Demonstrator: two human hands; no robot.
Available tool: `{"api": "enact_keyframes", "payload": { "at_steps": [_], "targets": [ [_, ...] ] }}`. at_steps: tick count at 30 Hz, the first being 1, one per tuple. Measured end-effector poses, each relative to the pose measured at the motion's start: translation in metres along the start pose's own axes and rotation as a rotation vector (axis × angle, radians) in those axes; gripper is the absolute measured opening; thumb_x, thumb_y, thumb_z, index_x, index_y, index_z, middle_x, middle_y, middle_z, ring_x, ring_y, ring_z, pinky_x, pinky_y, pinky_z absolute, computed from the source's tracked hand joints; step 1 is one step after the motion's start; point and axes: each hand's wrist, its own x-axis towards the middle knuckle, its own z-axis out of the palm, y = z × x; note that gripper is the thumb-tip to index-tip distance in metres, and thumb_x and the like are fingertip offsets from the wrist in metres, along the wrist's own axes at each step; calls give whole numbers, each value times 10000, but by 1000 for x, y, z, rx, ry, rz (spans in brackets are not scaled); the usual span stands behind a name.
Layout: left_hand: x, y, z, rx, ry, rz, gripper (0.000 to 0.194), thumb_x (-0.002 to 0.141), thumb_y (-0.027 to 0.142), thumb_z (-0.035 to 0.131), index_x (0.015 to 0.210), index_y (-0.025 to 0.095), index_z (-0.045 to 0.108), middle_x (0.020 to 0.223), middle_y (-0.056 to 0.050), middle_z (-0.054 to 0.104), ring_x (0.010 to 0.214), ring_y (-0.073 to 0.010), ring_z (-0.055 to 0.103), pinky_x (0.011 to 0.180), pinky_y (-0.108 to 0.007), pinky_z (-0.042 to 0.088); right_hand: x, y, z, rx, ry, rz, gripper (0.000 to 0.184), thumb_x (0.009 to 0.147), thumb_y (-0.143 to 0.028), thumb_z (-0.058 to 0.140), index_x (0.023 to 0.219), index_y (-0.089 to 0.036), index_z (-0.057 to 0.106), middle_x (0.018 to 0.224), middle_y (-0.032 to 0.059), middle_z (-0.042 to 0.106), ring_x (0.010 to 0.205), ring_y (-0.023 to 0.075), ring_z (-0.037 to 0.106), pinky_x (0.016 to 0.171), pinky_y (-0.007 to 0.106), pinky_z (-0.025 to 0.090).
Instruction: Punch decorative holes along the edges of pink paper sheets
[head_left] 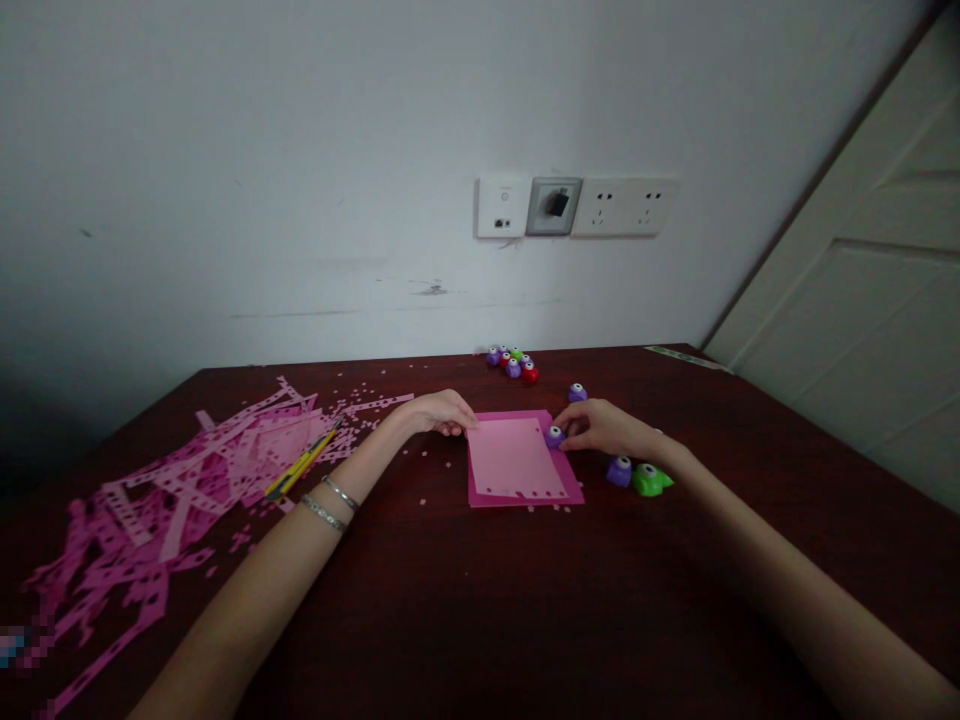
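Note:
A light pink sheet of paper [517,455] lies on top of a darker pink sheet [574,492] in the middle of the table. Small punched holes run along the light sheet's lower edge, and one shows near its top right corner. My left hand [441,411] pinches the sheet's upper left edge. At the right edge, my right hand [596,428] has its fingers closed on a purple craft punch [555,436], which sits over the paper's border. Close to that hand stand another purple punch [577,393], a third purple one [619,471] and a green punch [649,480].
Pink punched paper strips [172,490] are heaped on the left, with a yellow utility knife [304,460] on them. Tiny pink cut-outs are scattered about. Several coloured punches [513,367] cluster at the back edge of the dark wooden table [450,620]. Wall sockets [626,207] are above.

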Motion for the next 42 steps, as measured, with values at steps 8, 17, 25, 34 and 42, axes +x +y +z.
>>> {"api": "enact_keyframes", "payload": {
  "at_steps": [8,17,25,34,42],
  "targets": [
    [0,0,1,-5,9,-19,321,523,351,753,739,128,667,522,2,522,480,-73,406,501,-250,319,0,-1,0,24,-3,9,314,675,-306,665,942,-141,678,832,59,691,728,154,607,651,259,474],
    [0,0,2,-17,10,-8,297,539,327,741,742,124,664,499,6,519,460,-67,409,477,-240,310,-1,-4,0,26,-7,24,311,676,-301,662,950,-155,680,839,52,692,741,155,614,664,260,477],
    [-1,2,2,-21,13,-26,302,539,319,741,755,119,673,500,-1,534,469,-69,427,477,-230,324,-1,-5,-1,10,-5,28,316,674,-317,664,944,-154,684,837,57,693,737,160,615,669,265,481],
    [2,-2,1,-55,1,-4,323,498,337,757,731,126,684,483,5,521,454,-62,407,460,-223,329,1,1,0,4,-9,16,322,675,-324,664,952,-162,684,852,52,691,746,160,612,679,267,480],
    [3,-1,3,-30,6,-26,284,547,312,736,743,119,666,499,7,526,456,-63,423,469,-231,340,-1,-4,0,7,-5,29,322,672,-328,666,946,-162,687,849,56,690,743,163,611,679,270,483]
  ]
}}
